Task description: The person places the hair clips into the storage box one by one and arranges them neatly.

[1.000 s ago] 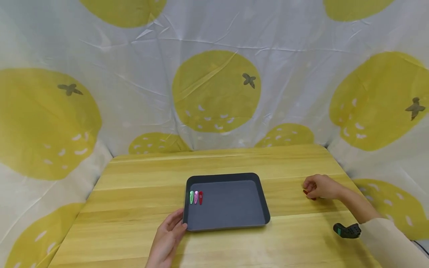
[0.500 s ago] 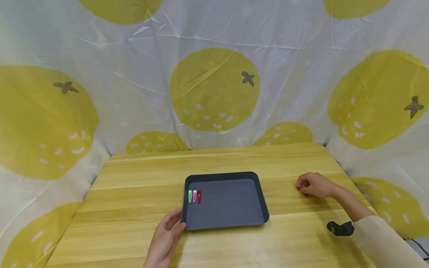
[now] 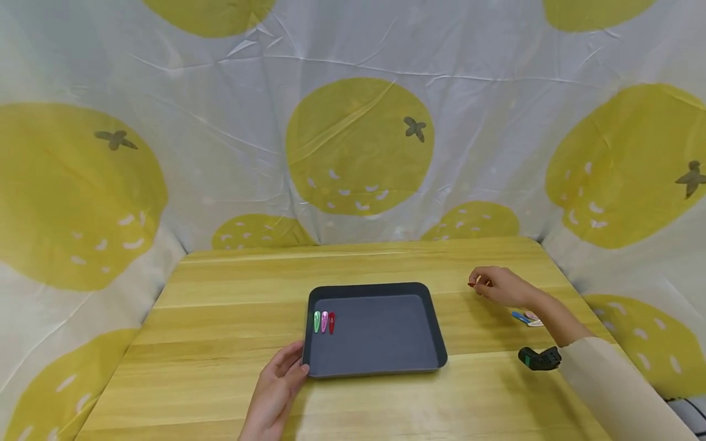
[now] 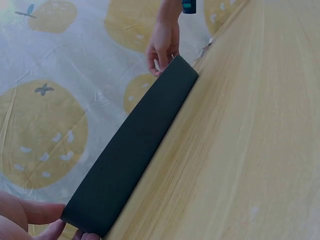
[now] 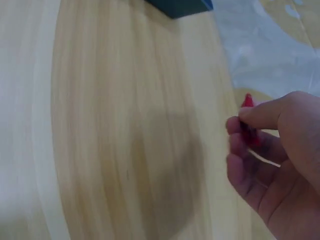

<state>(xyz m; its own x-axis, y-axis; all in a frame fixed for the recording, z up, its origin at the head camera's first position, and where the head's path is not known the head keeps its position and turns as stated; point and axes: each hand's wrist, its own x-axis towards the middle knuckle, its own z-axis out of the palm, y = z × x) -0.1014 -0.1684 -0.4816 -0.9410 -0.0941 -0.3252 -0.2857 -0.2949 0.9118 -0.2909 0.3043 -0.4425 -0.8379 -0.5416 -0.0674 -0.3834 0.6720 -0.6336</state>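
Note:
A dark grey tray (image 3: 380, 340) lies on the table. My left hand (image 3: 277, 383) grips its near left corner, thumb at the rim and fingers against the outer side. Inside, along the left wall, a green hair clip (image 3: 317, 322), a pink hair clip (image 3: 324, 322) and a red hair clip (image 3: 332, 323) lie side by side. Right of the tray, above the table, my right hand (image 3: 503, 288) pinches another red hair clip (image 5: 247, 101) between thumb and index finger. Part of that clip is hidden by the thumb.
A small group with a blue hair clip (image 3: 520, 317), a pinkish one and a white hair clip (image 3: 535, 323) lies on the wooden table (image 3: 231, 324) beneath the right forearm. A black device (image 3: 538, 359) is at the right wrist. A lemon-print curtain (image 3: 358, 147) surrounds the table.
My right hand has lifted and moved left toward the tray with the red hair clip. The clips formerly behind it now show on the table. The left hand stays at the tray's corner.

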